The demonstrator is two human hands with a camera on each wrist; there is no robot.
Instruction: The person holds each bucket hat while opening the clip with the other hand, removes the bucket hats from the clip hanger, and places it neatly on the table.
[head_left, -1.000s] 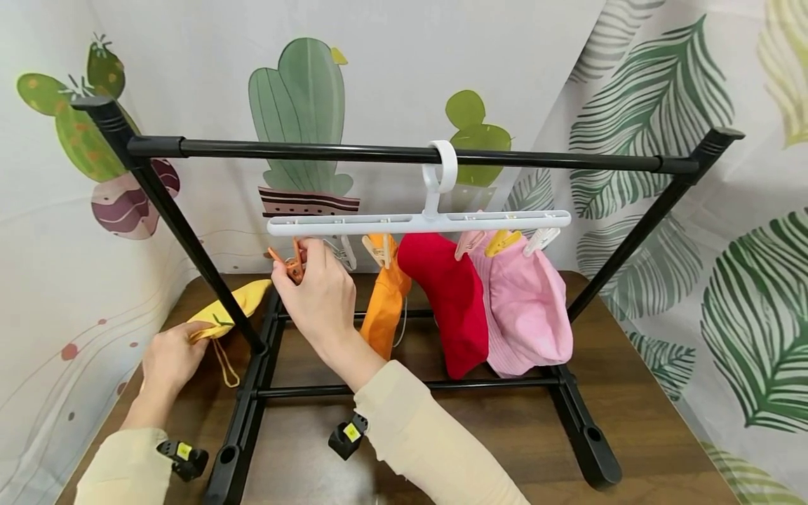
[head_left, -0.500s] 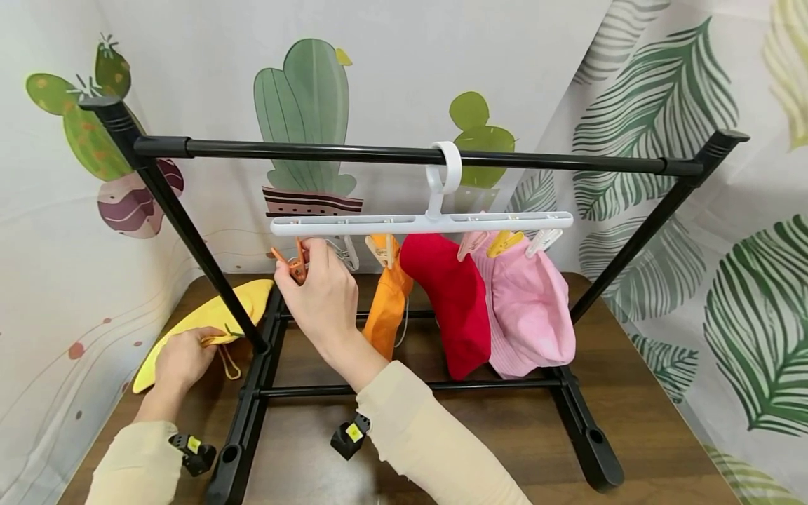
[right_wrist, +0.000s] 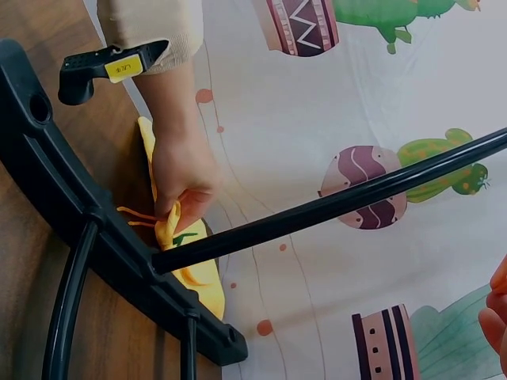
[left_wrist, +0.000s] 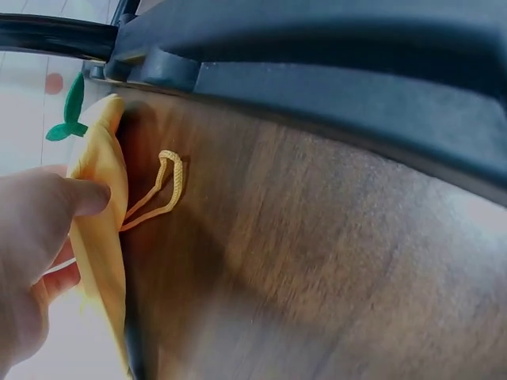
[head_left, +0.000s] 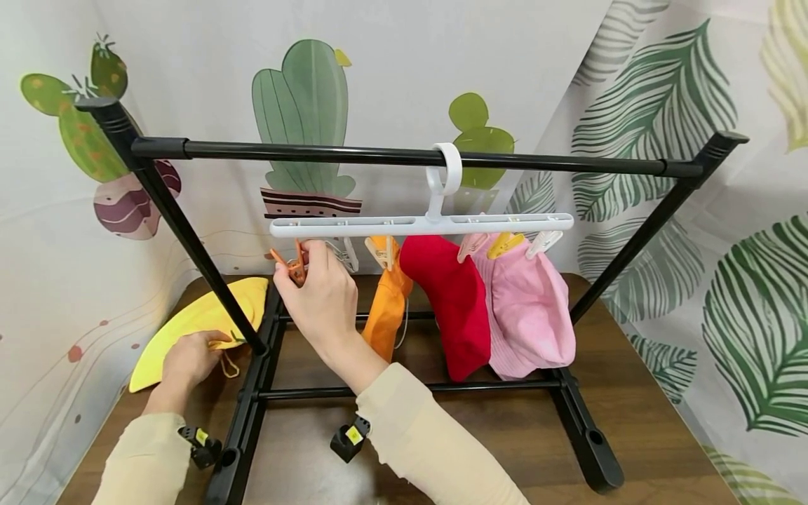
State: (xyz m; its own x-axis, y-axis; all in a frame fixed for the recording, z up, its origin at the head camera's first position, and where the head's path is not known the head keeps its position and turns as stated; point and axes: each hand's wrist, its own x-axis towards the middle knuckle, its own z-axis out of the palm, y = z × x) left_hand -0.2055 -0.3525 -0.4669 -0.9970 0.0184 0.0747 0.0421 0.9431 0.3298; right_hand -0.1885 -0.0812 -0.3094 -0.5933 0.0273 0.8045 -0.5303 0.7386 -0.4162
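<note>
No text is legible — the yellow rectangular label (right_wrist: 124, 68) on the black plastic wrist camera (right_wrist: 77, 89), between ten and eleven o'clock in the right-wrist view, is blurred.

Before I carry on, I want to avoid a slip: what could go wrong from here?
1. The yellow cloth held by the left hand lies partly behind the left upright in the head view; its cord loop could snag there.
2. The right hand pinches the orange clip below the white hanger; since that hangs from the black bar by one hook, a tug might tilt or slide it.
</note>
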